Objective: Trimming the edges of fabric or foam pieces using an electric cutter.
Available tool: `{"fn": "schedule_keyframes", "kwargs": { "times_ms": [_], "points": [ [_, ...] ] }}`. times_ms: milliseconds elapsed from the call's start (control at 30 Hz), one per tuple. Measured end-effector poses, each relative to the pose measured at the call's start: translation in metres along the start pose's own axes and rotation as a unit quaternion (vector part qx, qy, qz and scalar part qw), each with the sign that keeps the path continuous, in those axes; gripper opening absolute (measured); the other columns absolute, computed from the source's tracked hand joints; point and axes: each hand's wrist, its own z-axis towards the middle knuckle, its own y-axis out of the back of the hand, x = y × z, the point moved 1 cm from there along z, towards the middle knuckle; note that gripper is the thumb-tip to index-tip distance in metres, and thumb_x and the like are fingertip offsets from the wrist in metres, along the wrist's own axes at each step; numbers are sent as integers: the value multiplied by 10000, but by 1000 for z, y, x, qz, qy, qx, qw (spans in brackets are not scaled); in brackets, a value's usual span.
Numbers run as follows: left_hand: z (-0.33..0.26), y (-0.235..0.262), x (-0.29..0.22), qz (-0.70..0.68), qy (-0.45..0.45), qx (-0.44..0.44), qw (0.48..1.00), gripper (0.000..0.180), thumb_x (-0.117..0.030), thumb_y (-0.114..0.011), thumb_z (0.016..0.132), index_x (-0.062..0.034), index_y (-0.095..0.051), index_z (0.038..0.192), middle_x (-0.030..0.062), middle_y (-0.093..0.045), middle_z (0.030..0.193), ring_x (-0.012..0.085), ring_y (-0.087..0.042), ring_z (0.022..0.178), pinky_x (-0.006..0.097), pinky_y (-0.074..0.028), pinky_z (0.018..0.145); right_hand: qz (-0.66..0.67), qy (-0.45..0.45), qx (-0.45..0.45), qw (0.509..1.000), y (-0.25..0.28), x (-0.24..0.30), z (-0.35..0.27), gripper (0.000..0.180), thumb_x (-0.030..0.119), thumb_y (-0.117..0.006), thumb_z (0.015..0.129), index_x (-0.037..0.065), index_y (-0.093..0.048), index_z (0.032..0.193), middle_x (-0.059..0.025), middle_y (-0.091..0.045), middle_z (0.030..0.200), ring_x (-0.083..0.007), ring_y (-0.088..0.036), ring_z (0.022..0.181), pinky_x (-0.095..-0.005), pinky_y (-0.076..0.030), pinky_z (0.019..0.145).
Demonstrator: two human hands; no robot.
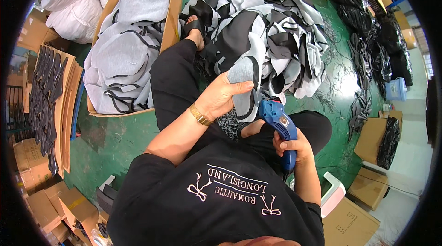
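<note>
My left hand point(216, 97) is closed on a grey fabric piece with black edging point(242, 72), its thumb lying on top. The piece stands up from the hand above my crossed legs. In my right hand point(299, 146) is a blue handheld power tool point(281, 121), gripped round its handle. The tool's head sits close to the right lower edge of the fabric piece; whether it touches is hard to tell. In front of me lies a large heap of grey and black fabric pieces point(294, 29). Thin dark trimmings point(227, 124) lie beneath the held piece.
A cardboard box point(173, 18) at the left holds grey fabric pieces point(122, 55) with black edging. White sacks point(78, 18) stand behind it. Black plastic bags point(357, 13) line the right side. Scraps litter the green floor point(338, 87). A white-and-pink stool point(332, 195) is at my right.
</note>
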Motion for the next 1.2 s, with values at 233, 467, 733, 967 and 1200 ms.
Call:
{"fn": "schedule_keyframes", "kwargs": {
  "times_ms": [233,467,733,967,1200],
  "points": [
    [-1,-1,2,16,-7,16,1000,399,-1,-655,834,-32,-549,1218,52,-652,1092,153,-629,974,321,-493,885,7,-1,11,1000,0,-1,3,358,124,-719,569,-23,-543,843,-80,-488,587,-179,-475,486,-285,-408,443],
    [-2,1,7,14,0,16,1000,416,-14,-673,824,-38,-549,1221,48,-650,1093,154,-624,984,312,-486,887,99,-4,48,994,-4,-10,10,360,150,-722,590,-16,-546,856,-75,-480,611,-169,-473,505,-273,-406,455],
    [-6,-8,8,39,-1,10,999,344,12,-658,832,-31,-576,1163,32,-639,1084,122,-606,973,290,-484,861,70,82,-15,994,-7,12,27,402,201,-738,628,4,-528,908,-44,-463,630,-145,-462,545,-258,-406,454],
    [-14,-24,24,163,-15,38,986,285,-115,-642,886,-29,-575,1149,15,-632,1062,89,-576,973,257,-458,860,-160,188,-142,959,-33,60,47,411,151,-763,682,-12,-575,1009,-30,-577,779,-113,-554,631,-245,-448,591],
    [-7,-12,24,83,-6,-32,996,202,-155,-542,955,-13,-583,1093,46,-656,1012,110,-631,877,264,-502,797,-203,181,-132,953,-36,45,55,429,106,-758,694,-18,-576,1063,-23,-588,845,-111,-561,718,-241,-450,663]
  ]
}}
